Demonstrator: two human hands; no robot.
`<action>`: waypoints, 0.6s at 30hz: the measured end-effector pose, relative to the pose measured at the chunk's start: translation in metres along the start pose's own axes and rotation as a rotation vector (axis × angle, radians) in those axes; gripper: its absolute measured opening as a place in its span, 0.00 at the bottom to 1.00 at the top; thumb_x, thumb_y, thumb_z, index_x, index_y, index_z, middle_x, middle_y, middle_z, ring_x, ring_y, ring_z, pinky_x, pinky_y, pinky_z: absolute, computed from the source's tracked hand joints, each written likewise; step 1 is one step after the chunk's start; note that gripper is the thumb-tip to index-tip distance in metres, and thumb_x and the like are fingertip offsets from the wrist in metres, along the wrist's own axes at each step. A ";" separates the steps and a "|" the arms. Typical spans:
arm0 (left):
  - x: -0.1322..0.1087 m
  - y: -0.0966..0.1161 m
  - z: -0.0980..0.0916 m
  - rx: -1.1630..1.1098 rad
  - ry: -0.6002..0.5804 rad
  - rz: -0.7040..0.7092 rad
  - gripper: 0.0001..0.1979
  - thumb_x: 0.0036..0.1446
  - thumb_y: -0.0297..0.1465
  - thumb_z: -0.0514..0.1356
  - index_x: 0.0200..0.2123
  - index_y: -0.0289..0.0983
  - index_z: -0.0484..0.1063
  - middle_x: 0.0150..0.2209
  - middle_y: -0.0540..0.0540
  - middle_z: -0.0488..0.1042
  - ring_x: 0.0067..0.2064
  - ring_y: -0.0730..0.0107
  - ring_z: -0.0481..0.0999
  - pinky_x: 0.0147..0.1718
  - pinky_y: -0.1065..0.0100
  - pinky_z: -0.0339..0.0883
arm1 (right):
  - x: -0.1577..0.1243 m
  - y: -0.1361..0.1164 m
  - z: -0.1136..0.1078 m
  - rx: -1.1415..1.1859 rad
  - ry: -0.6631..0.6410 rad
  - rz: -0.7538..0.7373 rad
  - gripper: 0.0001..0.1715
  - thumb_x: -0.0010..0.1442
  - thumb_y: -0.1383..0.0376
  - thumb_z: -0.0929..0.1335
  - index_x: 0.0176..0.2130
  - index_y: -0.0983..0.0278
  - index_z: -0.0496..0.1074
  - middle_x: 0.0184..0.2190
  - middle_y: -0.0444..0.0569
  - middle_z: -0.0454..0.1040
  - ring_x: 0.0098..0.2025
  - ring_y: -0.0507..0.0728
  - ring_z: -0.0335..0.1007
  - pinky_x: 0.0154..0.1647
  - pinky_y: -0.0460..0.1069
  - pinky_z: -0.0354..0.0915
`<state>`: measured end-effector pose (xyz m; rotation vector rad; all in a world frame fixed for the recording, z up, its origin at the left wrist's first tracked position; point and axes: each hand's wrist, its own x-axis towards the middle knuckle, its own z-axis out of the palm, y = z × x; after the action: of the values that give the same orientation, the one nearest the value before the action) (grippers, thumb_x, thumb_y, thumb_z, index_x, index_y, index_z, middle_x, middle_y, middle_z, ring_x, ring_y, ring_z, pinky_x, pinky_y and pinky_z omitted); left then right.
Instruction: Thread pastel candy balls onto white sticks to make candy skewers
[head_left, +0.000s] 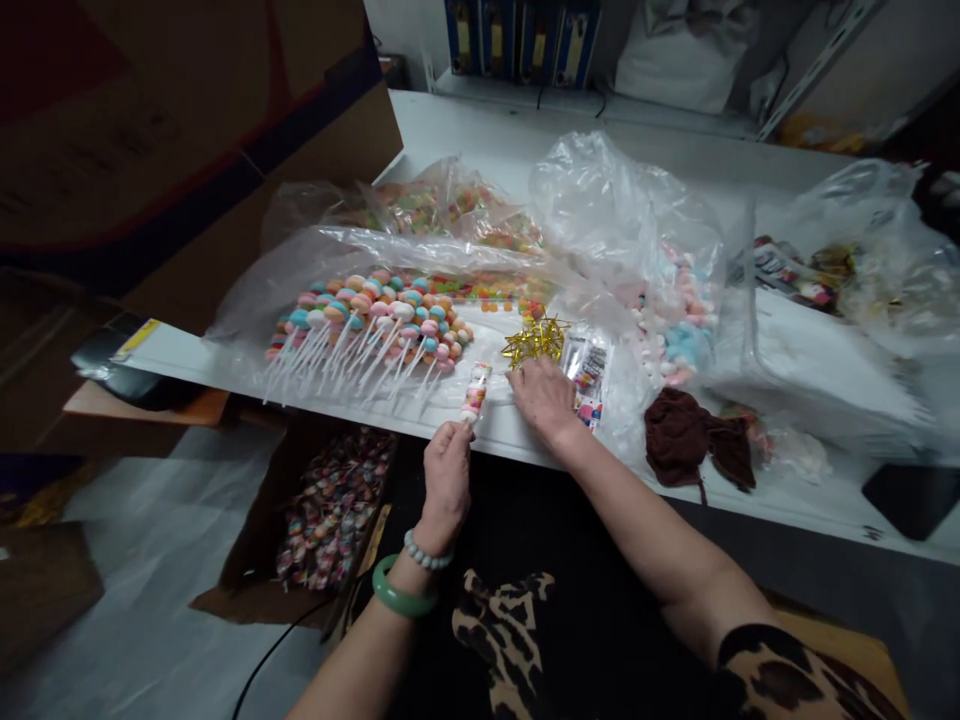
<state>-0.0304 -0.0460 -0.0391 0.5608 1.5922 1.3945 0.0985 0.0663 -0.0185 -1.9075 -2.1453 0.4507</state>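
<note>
My left hand [448, 475] is closed round the lower end of a marshmallow lollipop [475, 388] in a clear printed wrapper, held upright at the table's front edge. Against the near side of a pile of gold twist ties [534, 342] rests my right hand [541, 398], its fingers bent and close together. What lies under those fingertips is hidden. Left of both hands, many unwrapped marshmallow lollipops [375, 318] lie stacked, their white sticks pointing toward me. Clear printed wrappers [589, 375] lie flat just right of my right hand.
Plastic bags of colourful gummies [480, 205] and pastel marshmallows [682, 310] lie behind. A brown cloth [675, 440] and a clear plastic bin [817, 360] are at the right. Below left stands an open carton [255, 540] of wrapped sweets. A large cardboard box [330, 150] rises at the left.
</note>
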 end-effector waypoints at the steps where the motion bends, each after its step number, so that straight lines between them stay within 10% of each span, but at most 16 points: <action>1: 0.001 0.001 0.000 -0.063 -0.011 -0.063 0.17 0.51 0.41 0.62 0.21 0.37 0.61 0.16 0.58 0.50 0.18 0.81 0.47 0.17 0.75 0.41 | 0.003 -0.001 0.004 -0.046 -0.043 -0.013 0.12 0.63 0.65 0.62 0.37 0.65 0.74 0.41 0.56 0.74 0.44 0.60 0.70 0.42 0.50 0.63; 6: 0.007 0.003 -0.007 -0.221 0.006 -0.183 0.17 0.48 0.41 0.63 0.21 0.37 0.61 0.14 0.60 0.51 0.14 0.85 0.46 0.14 0.76 0.37 | 0.004 0.011 0.008 0.042 -0.037 0.030 0.12 0.60 0.68 0.61 0.33 0.62 0.74 0.37 0.51 0.75 0.39 0.57 0.69 0.37 0.49 0.61; 14: 0.010 0.008 -0.002 -0.234 -0.105 -0.230 0.19 0.42 0.43 0.68 0.23 0.34 0.67 0.16 0.55 0.65 0.12 0.85 0.54 0.11 0.77 0.46 | 0.002 0.041 -0.010 1.062 -0.155 0.108 0.07 0.43 0.62 0.68 0.26 0.63 0.70 0.21 0.40 0.68 0.24 0.51 0.62 0.28 0.47 0.59; 18: 0.003 0.011 0.005 -0.197 -0.121 -0.251 0.20 0.43 0.44 0.68 0.23 0.35 0.66 0.15 0.57 0.61 0.12 0.87 0.50 0.11 0.77 0.41 | -0.024 0.023 -0.004 0.893 0.049 -0.011 0.08 0.49 0.63 0.65 0.30 0.63 0.74 0.26 0.45 0.73 0.29 0.54 0.66 0.34 0.50 0.61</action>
<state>-0.0302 -0.0384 -0.0292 0.3094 1.3588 1.2844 0.1245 0.0447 -0.0232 -1.3538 -1.5015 1.1084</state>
